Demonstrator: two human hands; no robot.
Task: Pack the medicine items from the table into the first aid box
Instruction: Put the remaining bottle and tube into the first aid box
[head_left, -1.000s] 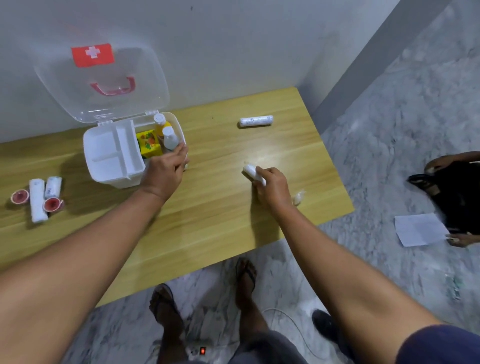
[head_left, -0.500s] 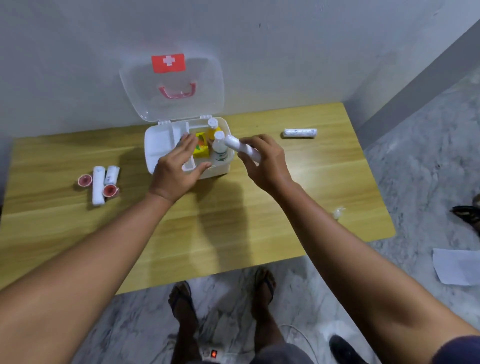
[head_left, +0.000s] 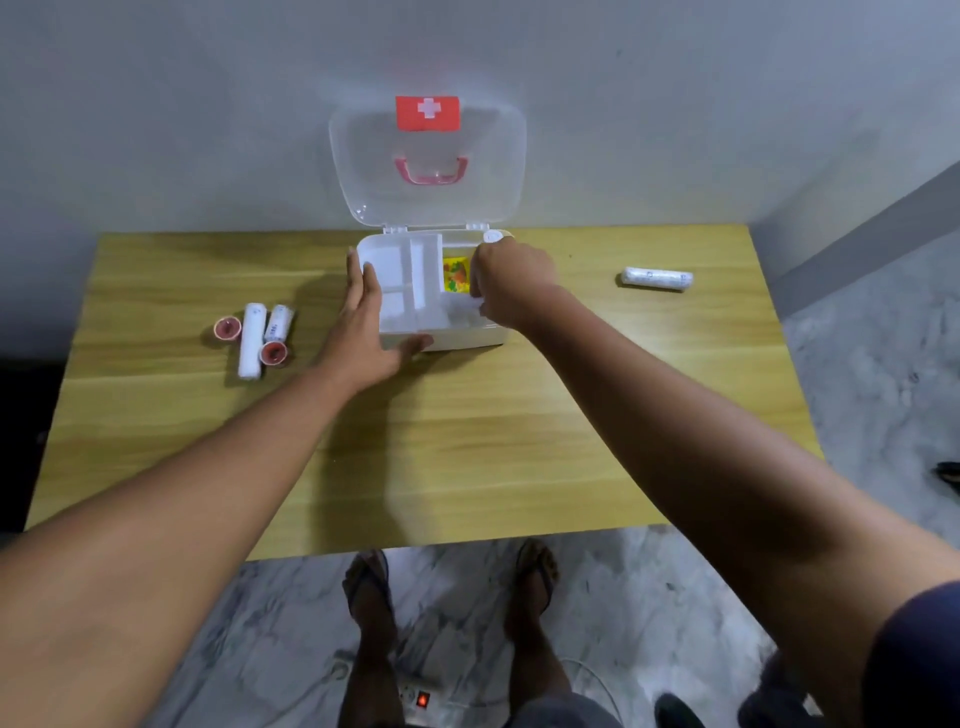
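The white first aid box (head_left: 457, 340) stands open at the table's back, its clear lid (head_left: 426, 171) upright against the wall. My left hand (head_left: 363, 332) grips the box's front left corner, fingers along the side and thumb on the front. My right hand (head_left: 511, 286) is over the right compartment, closed on a white bandage roll (head_left: 460, 312) that is low inside the box. A yellow packet (head_left: 457, 273) and a white bottle cap (head_left: 492, 237) show inside. On the table lie another bandage roll (head_left: 657, 278) at the right, and two white rolls (head_left: 250, 340) with two red tape rolls (head_left: 227, 329) at the left.
The wooden table (head_left: 467, 441) butts against a grey wall. Its front edge is near my feet in sandals. A power strip with a lit red switch (head_left: 421, 699) lies on the marble floor below.
My right hand carried the white roll from the table's right part to the box and down into its right compartment. My left hand shifted from the box's right front to its left front corner.
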